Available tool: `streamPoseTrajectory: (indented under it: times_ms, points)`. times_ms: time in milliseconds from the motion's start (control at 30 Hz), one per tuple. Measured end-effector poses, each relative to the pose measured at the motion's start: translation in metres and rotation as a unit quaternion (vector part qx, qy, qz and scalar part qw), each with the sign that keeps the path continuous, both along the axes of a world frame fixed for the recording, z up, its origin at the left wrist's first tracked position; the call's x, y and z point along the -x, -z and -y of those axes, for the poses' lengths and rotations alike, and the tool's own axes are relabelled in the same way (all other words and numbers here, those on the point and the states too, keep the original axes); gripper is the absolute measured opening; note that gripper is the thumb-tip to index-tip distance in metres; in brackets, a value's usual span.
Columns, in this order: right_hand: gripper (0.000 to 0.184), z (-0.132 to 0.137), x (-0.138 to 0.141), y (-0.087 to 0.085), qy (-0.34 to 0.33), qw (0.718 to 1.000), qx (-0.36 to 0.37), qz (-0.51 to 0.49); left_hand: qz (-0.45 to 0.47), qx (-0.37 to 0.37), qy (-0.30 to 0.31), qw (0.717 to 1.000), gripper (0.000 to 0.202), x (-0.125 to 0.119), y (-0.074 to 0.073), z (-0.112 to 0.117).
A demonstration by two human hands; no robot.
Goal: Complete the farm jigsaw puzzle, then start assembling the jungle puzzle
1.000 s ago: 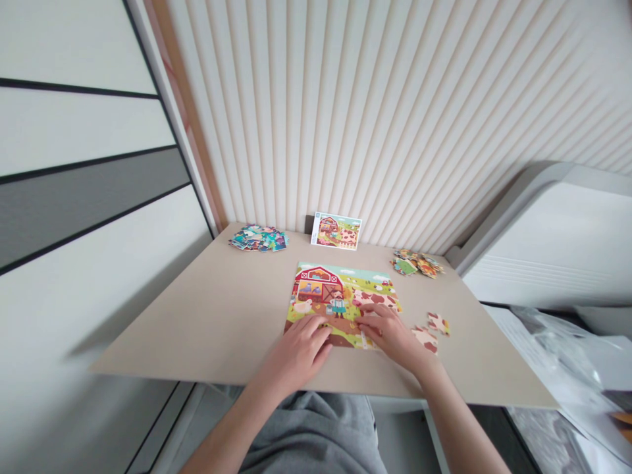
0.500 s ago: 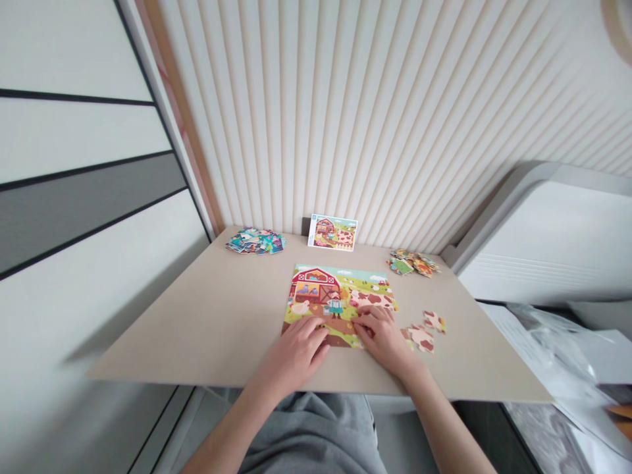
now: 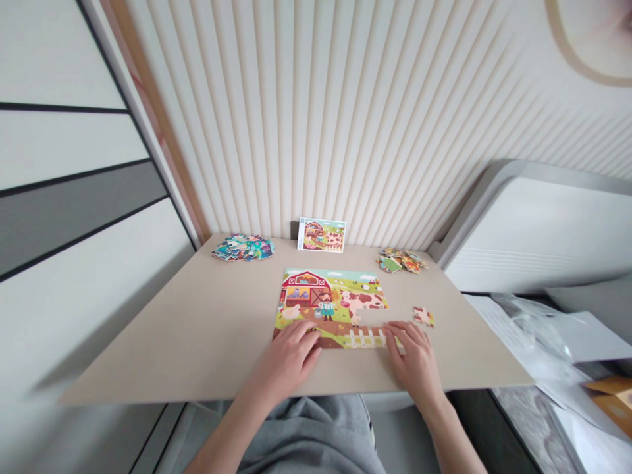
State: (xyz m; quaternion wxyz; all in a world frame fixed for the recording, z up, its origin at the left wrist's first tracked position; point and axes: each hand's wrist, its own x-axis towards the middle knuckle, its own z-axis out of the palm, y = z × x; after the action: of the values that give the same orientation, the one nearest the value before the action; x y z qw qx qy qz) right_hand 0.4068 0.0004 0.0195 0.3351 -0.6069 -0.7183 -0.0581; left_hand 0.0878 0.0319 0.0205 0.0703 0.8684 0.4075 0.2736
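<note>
Left hand (image 3: 286, 362) and right hand (image 3: 415, 362) spread flat, no pinch: left on bottom edge of farm jigsaw (image 3: 330, 309), right against fence pieces (image 3: 365, 338), seemingly bracing them. Jigsaw mid-worktop (image 3: 197, 342); loose piece (image 3: 423, 316) just right; picture card (image 3: 321, 235) propped behind, easy to see.

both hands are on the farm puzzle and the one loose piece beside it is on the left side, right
No, the head view shows that loose piece to the right of the farm puzzle, not the left. Both hands are on the puzzle, as you said: left hand, right hand.
</note>
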Motion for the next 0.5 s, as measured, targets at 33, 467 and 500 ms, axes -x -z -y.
streamPoseTrajectory:
  times_ms: [33,467,500]
  points:
    - [0.029,0.003,-0.016,0.004,0.041,0.999,-0.013,-0.006,-0.002,0.001,0.002,1.000,0.020,0.000,0.001,0.000]
    - [0.053,0.008,-0.076,0.027,0.145,0.983,0.111,-0.001,-0.013,-0.001,0.006,1.000,0.023,0.001,0.004,-0.004]
    - [0.055,0.007,-0.077,0.028,0.151,0.982,0.116,-0.008,-0.012,-0.003,0.006,1.000,0.023,0.001,0.004,-0.004]
